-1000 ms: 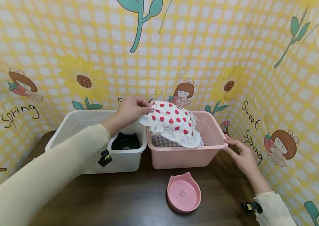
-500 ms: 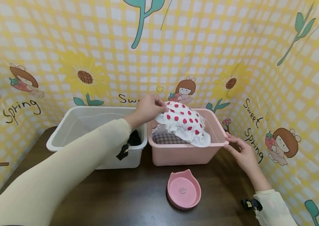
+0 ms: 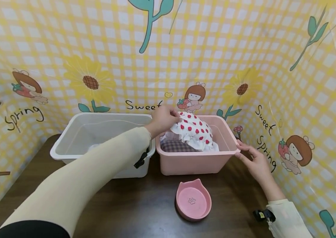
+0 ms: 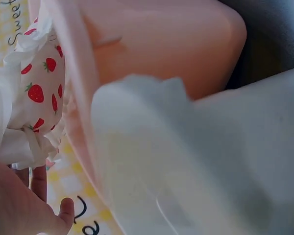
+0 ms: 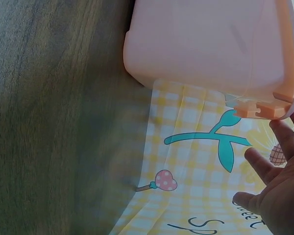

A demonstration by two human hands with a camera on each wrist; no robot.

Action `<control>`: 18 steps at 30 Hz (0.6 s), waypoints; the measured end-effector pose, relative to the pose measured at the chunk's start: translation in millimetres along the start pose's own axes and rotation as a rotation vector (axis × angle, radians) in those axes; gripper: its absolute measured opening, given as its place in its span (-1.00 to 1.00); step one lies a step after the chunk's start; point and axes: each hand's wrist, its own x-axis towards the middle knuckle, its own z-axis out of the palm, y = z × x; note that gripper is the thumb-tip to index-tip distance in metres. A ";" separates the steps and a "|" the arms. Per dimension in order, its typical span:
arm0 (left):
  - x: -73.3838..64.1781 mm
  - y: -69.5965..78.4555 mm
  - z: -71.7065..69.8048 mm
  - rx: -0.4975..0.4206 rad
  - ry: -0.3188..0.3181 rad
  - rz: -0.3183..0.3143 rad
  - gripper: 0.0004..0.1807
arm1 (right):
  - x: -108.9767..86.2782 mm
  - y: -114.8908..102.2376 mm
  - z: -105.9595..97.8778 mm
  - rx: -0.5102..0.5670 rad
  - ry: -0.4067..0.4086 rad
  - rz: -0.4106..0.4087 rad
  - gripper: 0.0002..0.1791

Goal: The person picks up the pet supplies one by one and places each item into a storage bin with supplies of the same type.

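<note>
Between the thumb and fingers of my left hand (image 3: 163,120) is the edge of a white, strawberry-print ruffled cloth item (image 3: 196,130). The cloth item droops into the pink plastic bin (image 3: 196,165), partly covering a grey plaid cloth (image 3: 176,146) there. In the left wrist view its puffy body (image 4: 41,93) and frill show beside the bin's rim. My right hand (image 3: 257,162) grips the bin's right front corner at the rim. From the right wrist, two digits meet that rim while the other fingers (image 5: 259,164) spread away below it.
A white bin (image 3: 102,119) stands left of the pink one, partly behind my left sleeve, with something pale inside. In front, a pink cat-ear bowl (image 3: 193,201) with a paw print sits on the dark wooden table (image 3: 120,211). Checked fabric (image 3: 111,76) hangs behind.
My left hand has moved right and then slightly lower, carrying the strawberry cloth farther into the pink bin. My sleeve now hides the black bowl in the white bin. The right hand stays put.
</note>
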 end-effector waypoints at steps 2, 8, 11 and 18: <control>-2.2 -0.6 3.8 0.001 -0.022 -0.002 -0.87 | -0.5 -0.2 0.4 -0.010 0.000 0.017 -0.65; -4.5 -7.7 18.9 -0.028 -0.056 -0.018 -0.87 | -1.7 -1.8 -0.2 -0.020 -0.001 0.036 -0.65; -5.3 -12.9 26.0 -0.023 -0.075 -0.009 -0.87 | -1.8 -1.7 0.0 -0.014 0.007 0.039 -0.65; -6.6 -18.9 32.2 0.091 -0.121 0.019 -0.89 | -0.9 -1.3 3.1 0.052 0.010 0.006 -0.65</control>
